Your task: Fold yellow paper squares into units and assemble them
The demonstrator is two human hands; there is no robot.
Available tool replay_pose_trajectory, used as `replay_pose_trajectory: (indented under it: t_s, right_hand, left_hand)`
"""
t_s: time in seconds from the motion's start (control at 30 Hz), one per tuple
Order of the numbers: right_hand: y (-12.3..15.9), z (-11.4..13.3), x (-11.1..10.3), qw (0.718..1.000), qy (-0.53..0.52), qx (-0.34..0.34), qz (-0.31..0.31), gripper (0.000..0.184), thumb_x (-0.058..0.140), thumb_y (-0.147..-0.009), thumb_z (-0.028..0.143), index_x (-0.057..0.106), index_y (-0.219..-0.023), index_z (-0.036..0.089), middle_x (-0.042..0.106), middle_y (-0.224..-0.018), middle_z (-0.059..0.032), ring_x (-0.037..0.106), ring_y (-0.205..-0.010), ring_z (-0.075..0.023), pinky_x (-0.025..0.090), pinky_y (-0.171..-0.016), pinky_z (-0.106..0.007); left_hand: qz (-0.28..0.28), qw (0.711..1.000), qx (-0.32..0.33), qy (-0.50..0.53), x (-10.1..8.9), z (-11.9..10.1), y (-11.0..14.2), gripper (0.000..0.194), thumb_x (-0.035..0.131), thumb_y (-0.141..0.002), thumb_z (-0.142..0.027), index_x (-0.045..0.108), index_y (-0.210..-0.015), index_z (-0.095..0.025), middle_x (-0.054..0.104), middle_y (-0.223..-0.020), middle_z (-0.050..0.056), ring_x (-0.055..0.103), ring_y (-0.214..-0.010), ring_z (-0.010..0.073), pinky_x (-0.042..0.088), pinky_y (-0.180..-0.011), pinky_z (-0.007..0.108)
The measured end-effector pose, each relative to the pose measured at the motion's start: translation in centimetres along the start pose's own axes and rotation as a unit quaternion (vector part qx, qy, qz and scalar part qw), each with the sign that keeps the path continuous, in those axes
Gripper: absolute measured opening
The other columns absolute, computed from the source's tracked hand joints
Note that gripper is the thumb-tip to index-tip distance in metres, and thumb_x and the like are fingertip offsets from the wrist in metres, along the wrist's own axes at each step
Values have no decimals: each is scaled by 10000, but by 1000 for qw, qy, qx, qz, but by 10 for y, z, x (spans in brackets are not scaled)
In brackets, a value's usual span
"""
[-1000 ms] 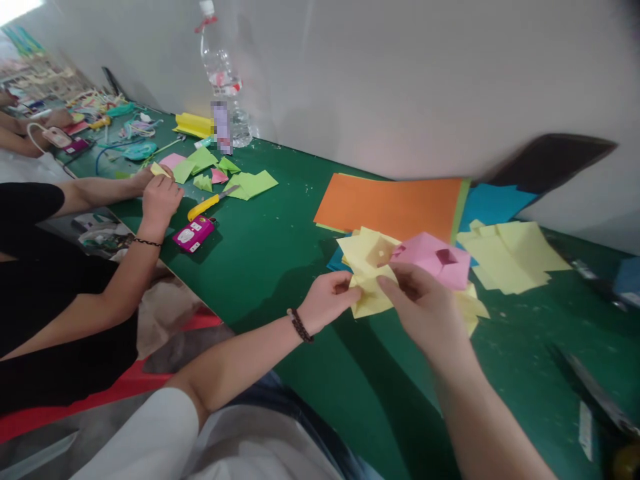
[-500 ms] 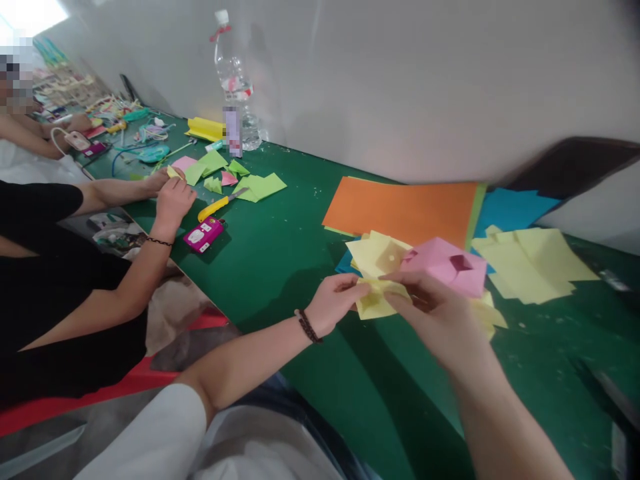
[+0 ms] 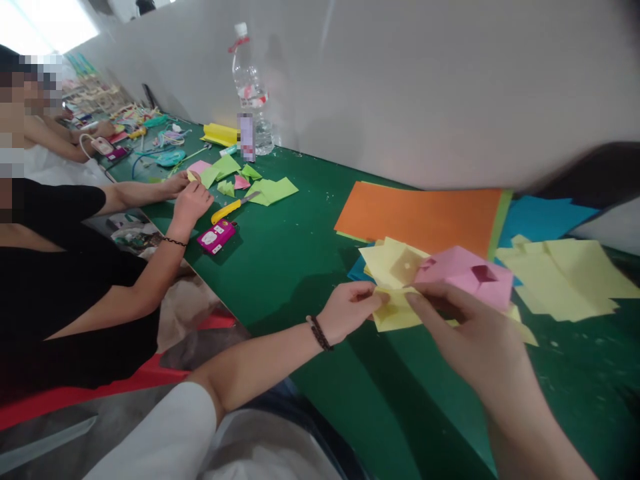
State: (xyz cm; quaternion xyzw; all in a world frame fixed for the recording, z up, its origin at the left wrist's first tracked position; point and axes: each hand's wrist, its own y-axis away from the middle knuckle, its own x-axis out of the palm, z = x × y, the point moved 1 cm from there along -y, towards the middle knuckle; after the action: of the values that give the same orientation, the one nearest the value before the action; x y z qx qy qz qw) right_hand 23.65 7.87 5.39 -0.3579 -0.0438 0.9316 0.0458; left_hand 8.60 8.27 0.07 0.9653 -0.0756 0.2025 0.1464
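A small yellow sheet of paper [image 3: 397,313] is held above the green table between my two hands. My left hand [image 3: 350,310] pinches its left edge, thumb on top. On the other side my right hand [image 3: 475,333] grips the upper right edge between thumb and fingers. Just behind lies a pink folded paper shape [image 3: 465,277] with a dark opening in it. Loose yellow paper [image 3: 387,262] sits to the left of the pink shape, and further yellow sheets [image 3: 570,277] lie to the right.
Orange sheets [image 3: 425,213] and blue paper [image 3: 545,223] lie toward the wall. A co-worker's hands [image 3: 193,200] hold paper at left, near a yellow utility knife [image 3: 230,210], a magenta box [image 3: 217,237] and green paper [image 3: 273,191]. A plastic bottle [image 3: 253,93] stands against the wall.
The whole view has shifted, so everything appears farther right and slightly lower. Both my hands still hold the yellow paper, with little change in grip.
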Motion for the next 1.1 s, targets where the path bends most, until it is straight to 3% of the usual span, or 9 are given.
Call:
replay_pose_trajectory:
  t_s: [0.1, 0.3, 0.5, 0.77, 1.1]
  right_hand:
    - [0, -2, -1, 1000, 2, -16, 6, 294, 620, -735, 536, 690, -821, 264, 702, -759, -42, 649, -669, -221, 483, -522, -324]
    - [1, 2, -1, 990, -14, -123, 61, 240, 585, -738, 509, 688, -758, 293, 705, -990, -45, 650, -957, -275, 530, -723, -405]
    - [-1, 2, -4, 997, -18, -62, 38, 297, 592, -736, 540, 683, -825, 272, 717, -861, -50, 662, -784, -243, 517, -587, -348]
    - [0, 2, -5, 994, -20, -91, 61, 294, 601, -732, 568, 692, -809, 299, 718, -907, -40, 658, -867, -255, 535, -655, -367]
    - [-1, 6, -6, 994, -12, -89, 59, 267, 593, -748, 520, 686, -811, 278, 728, -889, -43, 663, -807, -239, 511, -581, -329]
  left_hand:
    - [6, 1000, 5, -9, 0, -1, 1, 423, 771, -631, -470, 503, -574, -148, 469, -590, -45, 456, -566, 60, 397, -557, 204]
    - [-5, 1000, 5, -7, -1, -2, 1, 288, 739, -661, -395, 600, -656, -143, 564, -651, -20, 508, -607, 78, 421, -591, 214]
    - [4, 1000, -1, 8, 0, -1, 1, 355, 789, -602, -439, 591, -614, -144, 548, -616, -26, 503, -591, 76, 408, -571, 206]
    - [7, 1000, 4, -8, 0, 2, 1, 205, 674, -681, -329, 585, -660, -145, 558, -667, -15, 518, -613, 84, 417, -598, 222]
    - [7, 1000, 2, -13, 0, 0, 1, 251, 665, -651, -321, 488, -576, -159, 493, -597, -34, 470, -578, 71, 371, -554, 198]
